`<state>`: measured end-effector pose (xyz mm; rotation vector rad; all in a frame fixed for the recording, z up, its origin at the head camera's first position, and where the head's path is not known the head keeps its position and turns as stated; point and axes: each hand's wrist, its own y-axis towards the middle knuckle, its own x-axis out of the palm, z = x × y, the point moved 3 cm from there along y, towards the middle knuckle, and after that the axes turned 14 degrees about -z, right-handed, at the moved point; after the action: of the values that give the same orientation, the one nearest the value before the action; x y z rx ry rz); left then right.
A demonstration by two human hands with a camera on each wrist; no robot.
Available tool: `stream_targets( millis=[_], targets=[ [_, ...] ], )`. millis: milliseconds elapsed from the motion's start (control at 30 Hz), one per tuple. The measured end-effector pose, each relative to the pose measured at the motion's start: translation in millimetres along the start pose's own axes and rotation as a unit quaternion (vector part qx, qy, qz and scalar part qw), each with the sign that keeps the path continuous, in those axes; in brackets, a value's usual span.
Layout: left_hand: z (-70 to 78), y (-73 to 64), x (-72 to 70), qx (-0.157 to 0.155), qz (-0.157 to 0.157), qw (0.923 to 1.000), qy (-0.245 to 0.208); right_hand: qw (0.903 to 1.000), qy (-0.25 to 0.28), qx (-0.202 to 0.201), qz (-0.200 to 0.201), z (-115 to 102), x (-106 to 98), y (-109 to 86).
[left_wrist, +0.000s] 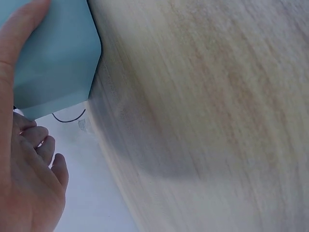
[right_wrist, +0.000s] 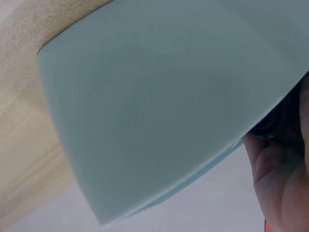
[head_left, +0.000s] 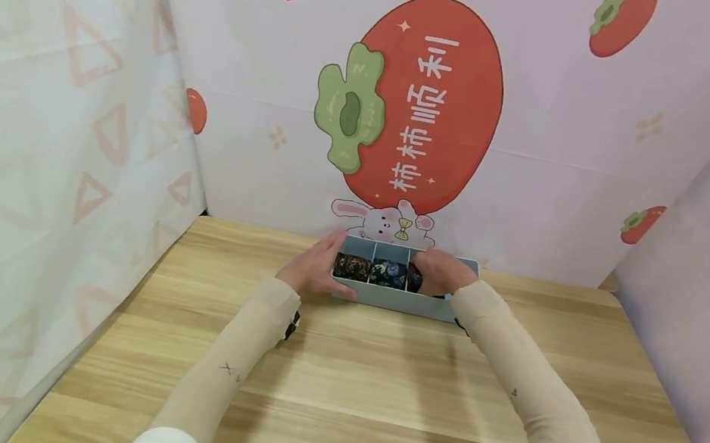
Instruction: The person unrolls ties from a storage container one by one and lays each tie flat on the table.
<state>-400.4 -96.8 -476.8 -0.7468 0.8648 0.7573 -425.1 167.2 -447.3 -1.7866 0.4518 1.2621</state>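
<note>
A light blue divided storage box (head_left: 391,300) stands against the far end of the wooden table. My left hand (head_left: 313,269) grips its left end, thumb (left_wrist: 21,29) along the front wall and the other fingers round the end. Dark patterned fabric rolls fill two compartments: a brown-gold one (head_left: 353,267) at left and a blue floral one (head_left: 388,274) beside it. My right hand (head_left: 446,272) reaches down into the box from above, fingers curled on another dark fabric roll (head_left: 414,279) in the third compartment. That hand hides much of the box's right side.
The wooden table (head_left: 356,398) stretches from the box toward me. Right behind the box rises a cloth backdrop (head_left: 533,225) with persimmon and rabbit prints. Pale cloth walls (head_left: 53,169) stand on both sides.
</note>
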Motion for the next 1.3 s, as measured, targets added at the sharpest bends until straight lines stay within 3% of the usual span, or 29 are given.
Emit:
stream_targets(
  millis=[367, 500, 700, 900, 1100, 1300],
  targets=[
    [1.9, -0.3, -2.0, 0.006, 0.0, 0.9998, 0.02, 0.9998, 0.0, -0.003, 0.02, 1, -5, -6.1],
    [5.6, -3.3, -4.3, 0.008, 0.005, 0.9993, 0.035, 0.9998, 0.011, 0.011, 0.015, 0, -8, -8.6],
    [5.4, -5.6, -3.3, 0.001, 0.0, 0.9981, 0.061, 0.9992, -0.015, 0.036, 0.013, -6, -18, -12.3],
    [6.2, -5.4, -2.6, -0.002, 0.006, 0.9974, 0.072, 0.9979, -0.027, 0.045, 0.036, -14, -34, -25.8],
    [7.1, -7.2, -2.5, 0.003, 0.006, 0.9973, 0.073, 0.9972, -0.021, 0.064, 0.032, -18, -48, -41.0],
    [6.3, -5.4, -1.3, 0.003, 0.0, 0.997, 0.078, 0.9972, -0.009, 0.054, 0.051, -22, -63, -64.1]
  ],
)
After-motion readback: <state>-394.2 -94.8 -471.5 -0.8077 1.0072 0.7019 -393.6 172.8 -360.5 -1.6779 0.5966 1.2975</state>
